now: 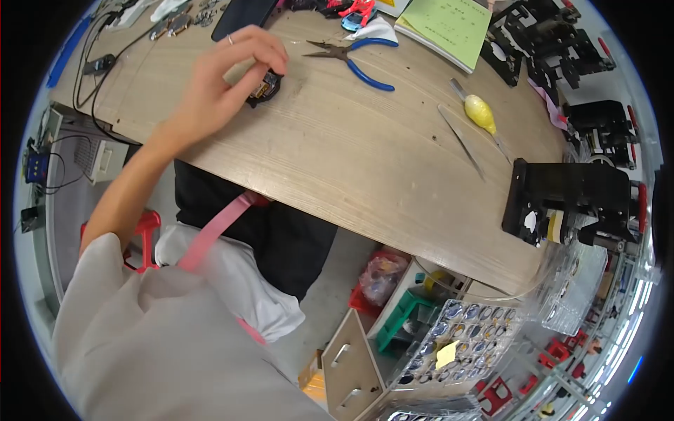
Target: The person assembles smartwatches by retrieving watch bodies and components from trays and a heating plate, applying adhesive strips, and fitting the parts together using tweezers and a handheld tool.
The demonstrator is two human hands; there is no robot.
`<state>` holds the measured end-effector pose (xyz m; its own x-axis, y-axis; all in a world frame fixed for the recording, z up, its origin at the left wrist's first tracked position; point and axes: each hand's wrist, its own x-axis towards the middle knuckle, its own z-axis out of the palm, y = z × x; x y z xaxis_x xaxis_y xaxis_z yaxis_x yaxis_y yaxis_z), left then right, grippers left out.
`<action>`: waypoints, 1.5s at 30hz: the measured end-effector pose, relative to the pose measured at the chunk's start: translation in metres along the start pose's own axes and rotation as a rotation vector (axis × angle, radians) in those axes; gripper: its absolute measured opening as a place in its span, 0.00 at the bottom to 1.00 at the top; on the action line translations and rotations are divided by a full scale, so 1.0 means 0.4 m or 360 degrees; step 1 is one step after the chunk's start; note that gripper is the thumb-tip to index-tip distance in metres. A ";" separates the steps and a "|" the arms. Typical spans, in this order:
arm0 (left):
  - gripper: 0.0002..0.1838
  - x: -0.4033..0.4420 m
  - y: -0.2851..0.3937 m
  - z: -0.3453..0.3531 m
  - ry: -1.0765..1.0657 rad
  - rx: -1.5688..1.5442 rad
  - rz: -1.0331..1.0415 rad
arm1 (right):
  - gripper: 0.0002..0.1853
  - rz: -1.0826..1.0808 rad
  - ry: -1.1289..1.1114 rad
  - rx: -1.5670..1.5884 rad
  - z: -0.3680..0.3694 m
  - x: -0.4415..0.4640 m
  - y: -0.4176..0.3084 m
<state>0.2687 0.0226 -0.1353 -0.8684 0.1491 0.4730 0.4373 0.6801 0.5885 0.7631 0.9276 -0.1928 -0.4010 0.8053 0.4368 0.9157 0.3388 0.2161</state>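
Observation:
My left hand [228, 81] reaches over the near left part of the table, a ring on one finger. Its thumb and bent fingers close on a small round black part [265, 90] with gold-coloured detail inside, resting at the tabletop. The fingers hide much of this part. Just right of the hand lie long-nose pliers [349, 52] with blue handles, jaws toward the hand. My right hand is out of view.
Metal tweezers [461, 142] and a yellow-handled tool [479, 112] lie on the wooden table [351, 154]. Black fixtures [572, 196] line the right edge. A green notepad [446, 28] and a dark phone-like slab [242, 17] lie farther back. Trays of round parts [463, 337] stand below right.

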 end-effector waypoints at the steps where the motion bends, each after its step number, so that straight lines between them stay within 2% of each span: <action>1: 0.09 0.011 -0.008 -0.002 0.0008 0.0042 0.0098 | 0.28 -0.0039 -0.0005 0.0048 -0.004 0.006 -0.041; 3: 0.07 0.028 -0.024 -0.001 -0.0001 0.0081 0.0221 | 0.27 -0.0112 -0.0006 0.0118 -0.018 0.017 -0.111; 9: 0.07 0.057 -0.044 0.017 -0.0207 0.0009 0.0082 | 0.26 -0.0276 0.0017 0.0248 -0.076 0.048 -0.253; 12: 0.07 0.040 -0.058 0.029 -0.0134 -0.0014 0.0173 | 0.25 -0.0286 0.0033 0.0302 -0.073 0.047 -0.297; 17: 0.07 0.043 -0.041 0.032 -0.0068 -0.0027 0.0023 | 0.23 -0.0302 0.0064 0.0333 -0.081 0.055 -0.315; 20: 0.05 0.062 -0.043 0.044 -0.0020 0.0167 0.0058 | 0.23 -0.0283 0.0063 0.0368 -0.082 0.048 -0.325; 21: 0.10 0.075 -0.050 0.049 -0.0077 0.0205 -0.0065 | 0.22 -0.0280 0.0060 0.0369 -0.085 0.047 -0.325; 22: 0.21 0.091 -0.056 0.053 -0.0133 0.0241 -0.0186 | 0.22 -0.0273 0.0056 0.0376 -0.085 0.044 -0.328; 23: 0.21 0.109 -0.057 0.060 -0.0150 0.0241 -0.0168 | 0.22 -0.0262 0.0053 0.0384 -0.089 0.042 -0.328; 25: 0.12 0.148 -0.058 0.070 -0.0085 0.0480 0.0094 | 0.21 -0.0248 0.0060 0.0404 -0.091 0.037 -0.330; 26: 0.12 0.159 -0.062 0.071 -0.0094 0.0480 0.0112 | 0.21 -0.0236 0.0061 0.0414 -0.092 0.034 -0.331; 28: 0.08 0.167 -0.076 0.070 -0.0298 0.0333 -0.0407 | 0.20 -0.0222 0.0063 0.0424 -0.095 0.033 -0.333; 30: 0.11 0.179 -0.078 0.067 -0.0286 0.0236 -0.0428 | 0.20 -0.0220 0.0066 0.0437 -0.100 0.030 -0.334; 32: 0.07 0.208 -0.025 0.050 -0.0312 0.0227 -0.0668 | 0.19 -0.0223 0.0063 0.0447 -0.104 0.031 -0.337; 33: 0.07 0.207 -0.034 0.052 -0.0315 0.0232 -0.0669 | 0.19 -0.0226 0.0069 0.0451 -0.104 0.031 -0.340; 35: 0.07 0.203 -0.052 0.058 -0.0085 0.0056 -0.0604 | 0.19 -0.0227 0.0070 0.0462 -0.109 0.031 -0.344; 39: 0.08 0.211 -0.020 0.051 -0.0081 0.0119 -0.0615 | 0.17 -0.0218 0.0075 0.0466 -0.131 0.029 -0.345; 41: 0.13 0.202 -0.004 0.041 -0.0283 0.0456 -0.0151 | 0.17 -0.0212 0.0085 0.0470 -0.136 0.026 -0.352; 45: 0.10 0.184 -0.034 0.060 -0.0376 0.0294 0.0016 | 0.16 -0.0210 0.0092 0.0488 -0.131 0.032 -0.362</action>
<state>0.1933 0.0417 -0.1243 -0.9040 0.3045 0.3000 0.4149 0.7936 0.4450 0.6238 0.8631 -0.1727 -0.5094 0.7188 0.4731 0.8175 0.5759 0.0051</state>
